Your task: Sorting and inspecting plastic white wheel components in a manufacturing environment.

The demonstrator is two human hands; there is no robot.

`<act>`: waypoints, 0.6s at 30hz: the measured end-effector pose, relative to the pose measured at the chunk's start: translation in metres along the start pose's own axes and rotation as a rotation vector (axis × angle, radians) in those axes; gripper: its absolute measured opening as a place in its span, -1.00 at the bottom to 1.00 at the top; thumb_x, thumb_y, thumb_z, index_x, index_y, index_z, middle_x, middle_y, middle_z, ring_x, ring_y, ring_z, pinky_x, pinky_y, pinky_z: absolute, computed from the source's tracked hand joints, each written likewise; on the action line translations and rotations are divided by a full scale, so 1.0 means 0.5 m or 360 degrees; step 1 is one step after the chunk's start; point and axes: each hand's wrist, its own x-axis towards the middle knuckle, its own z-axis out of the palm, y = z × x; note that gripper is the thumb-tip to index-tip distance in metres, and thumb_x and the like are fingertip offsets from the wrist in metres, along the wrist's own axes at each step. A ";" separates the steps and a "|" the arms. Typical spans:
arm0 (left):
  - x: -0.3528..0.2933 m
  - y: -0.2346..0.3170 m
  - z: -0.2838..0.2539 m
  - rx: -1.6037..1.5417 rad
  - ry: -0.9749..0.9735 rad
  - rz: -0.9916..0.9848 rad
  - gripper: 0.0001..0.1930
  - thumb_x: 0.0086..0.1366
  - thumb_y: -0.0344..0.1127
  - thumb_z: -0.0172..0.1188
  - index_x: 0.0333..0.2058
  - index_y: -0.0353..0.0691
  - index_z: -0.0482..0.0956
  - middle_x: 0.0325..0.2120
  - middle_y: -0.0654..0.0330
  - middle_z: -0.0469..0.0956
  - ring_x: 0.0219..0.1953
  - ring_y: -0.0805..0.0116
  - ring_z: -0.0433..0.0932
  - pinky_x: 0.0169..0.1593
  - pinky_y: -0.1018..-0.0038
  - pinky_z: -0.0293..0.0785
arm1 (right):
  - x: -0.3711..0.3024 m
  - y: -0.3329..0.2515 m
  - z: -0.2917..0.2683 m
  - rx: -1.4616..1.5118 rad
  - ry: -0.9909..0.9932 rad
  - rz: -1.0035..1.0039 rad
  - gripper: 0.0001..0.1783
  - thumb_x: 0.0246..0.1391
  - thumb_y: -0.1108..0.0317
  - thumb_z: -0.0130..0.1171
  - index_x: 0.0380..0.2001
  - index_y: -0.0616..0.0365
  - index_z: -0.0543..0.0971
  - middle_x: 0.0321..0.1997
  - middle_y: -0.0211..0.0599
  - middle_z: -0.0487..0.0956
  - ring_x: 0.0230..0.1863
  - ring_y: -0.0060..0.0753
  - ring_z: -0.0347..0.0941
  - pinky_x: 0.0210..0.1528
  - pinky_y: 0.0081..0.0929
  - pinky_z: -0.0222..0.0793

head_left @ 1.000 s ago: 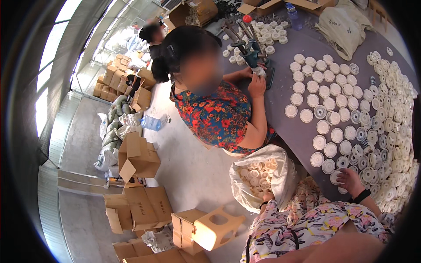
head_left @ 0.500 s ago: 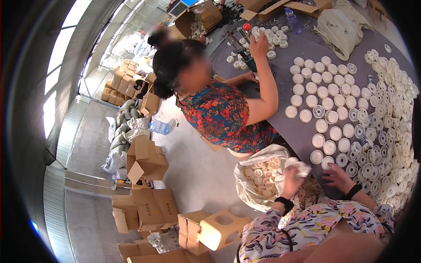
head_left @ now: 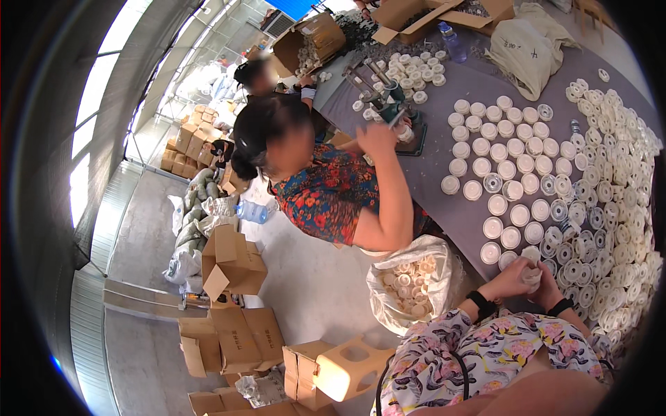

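At the near edge of the grey table my two hands are brought together. My left hand (head_left: 508, 280) is closed on a whitish round plastic part (head_left: 531, 276). The fingers of my right hand (head_left: 548, 287) close on the same part from the other side. My fingers partly cover the part, so its exact shape is hidden. Just beyond my fingertips is another white round piece (head_left: 531, 254); whether it is touched I cannot tell. White round plastic caps (head_left: 512, 238) lie spaced out on the table beyond my hands.
A big heap of white and clear ring-shaped parts (head_left: 621, 229) covers the table's right side. An open white sack (head_left: 380, 297) of similar parts stands left of my hands. A co-worker (head_left: 326, 187) works at a green hand press (head_left: 409, 132). Cardboard boxes (head_left: 239, 333) line the left.
My left hand has moved right from above the sack, carrying a whitish part to my right hand. My right hand, earlier open, has closed on it. The co-worker's raised arm has come down.
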 end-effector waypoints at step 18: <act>0.121 -0.052 0.063 -0.0165 0.0506 -0.0192 -0.55 0.05 -0.15 0.26 -0.14 -0.29 0.41 -0.29 0.13 0.46 -0.24 0.32 0.44 -0.18 0.44 0.39 | -0.083 -0.095 0.052 -0.0051 0.0336 -0.0106 -0.61 -0.05 0.21 0.04 -0.07 -0.16 0.41 -0.28 -0.52 0.48 -0.39 -0.54 0.42 -0.59 -0.57 0.21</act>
